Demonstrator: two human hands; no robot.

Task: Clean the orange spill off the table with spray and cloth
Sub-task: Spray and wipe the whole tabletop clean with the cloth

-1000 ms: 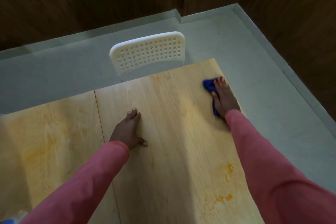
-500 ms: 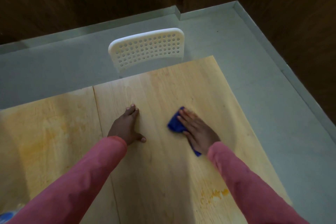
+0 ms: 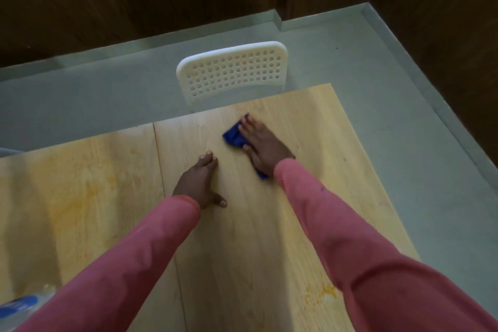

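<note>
Right hand (image 3: 262,144) presses flat on a crumpled blue cloth (image 3: 234,137), left hand (image 3: 200,183) rests flat, fingers straight, on the pale wood-grain worktop (image 3: 242,250)

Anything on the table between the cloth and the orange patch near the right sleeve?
Nothing visible. The right hand presses the blue cloth flat near the table's far edge; the orange patch lies at the near right, partly under the right sleeve. Only bare wood and that arm lie between. The left hand rests aside.
</note>
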